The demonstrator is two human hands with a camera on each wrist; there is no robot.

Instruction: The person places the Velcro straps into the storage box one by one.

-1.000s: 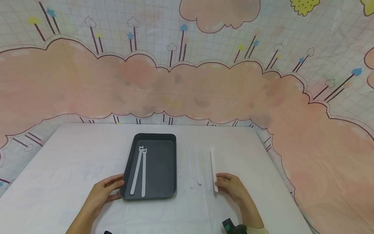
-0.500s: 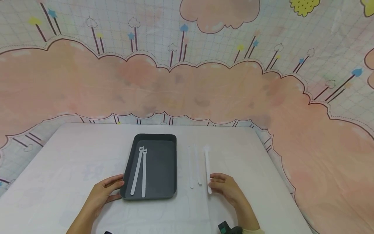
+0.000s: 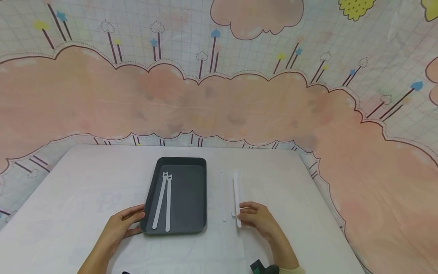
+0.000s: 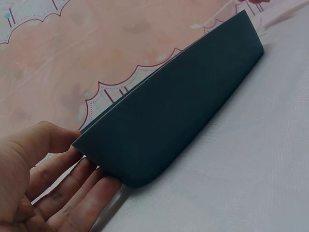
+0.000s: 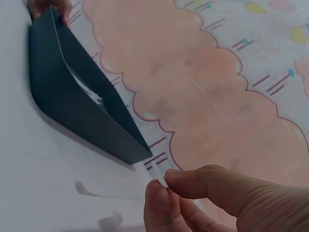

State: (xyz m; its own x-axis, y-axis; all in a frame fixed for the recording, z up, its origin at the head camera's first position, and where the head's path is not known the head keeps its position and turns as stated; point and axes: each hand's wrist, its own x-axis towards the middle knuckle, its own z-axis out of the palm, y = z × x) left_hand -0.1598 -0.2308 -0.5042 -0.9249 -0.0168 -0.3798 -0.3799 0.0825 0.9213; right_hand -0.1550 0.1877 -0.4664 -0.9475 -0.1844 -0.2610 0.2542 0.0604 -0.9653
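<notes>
The right hand is pinching a white slotted-head strap between thumb and fingers, close to its near, rounded end. The strap's long axis is pointing away from the person, toward the worktop's far edge, and its far end is leaning slightly left.

The dark grey rectangular tray is lying to the left of that grip, well apart from the fingertips, with its right long side facing the held strap. Strap and tray are running nearly parallel, so the relation that matters is sideways: a leftward offset, with little turning called for. The right hand is nearer to the tray's right long side; the left hand is gripping the tray near its near-left corner, thumb at the rim and fingers against the outside.

Inside the tray, two white straps are lying left of centre, slotted heads together toward the far edge, tails spreading toward the near edge.

Between tray and grip, a pale strap is lying on the worktop, and a second pale strap is showing just beside the held one. The held strap's height above the worktop is hard to judge.
</notes>
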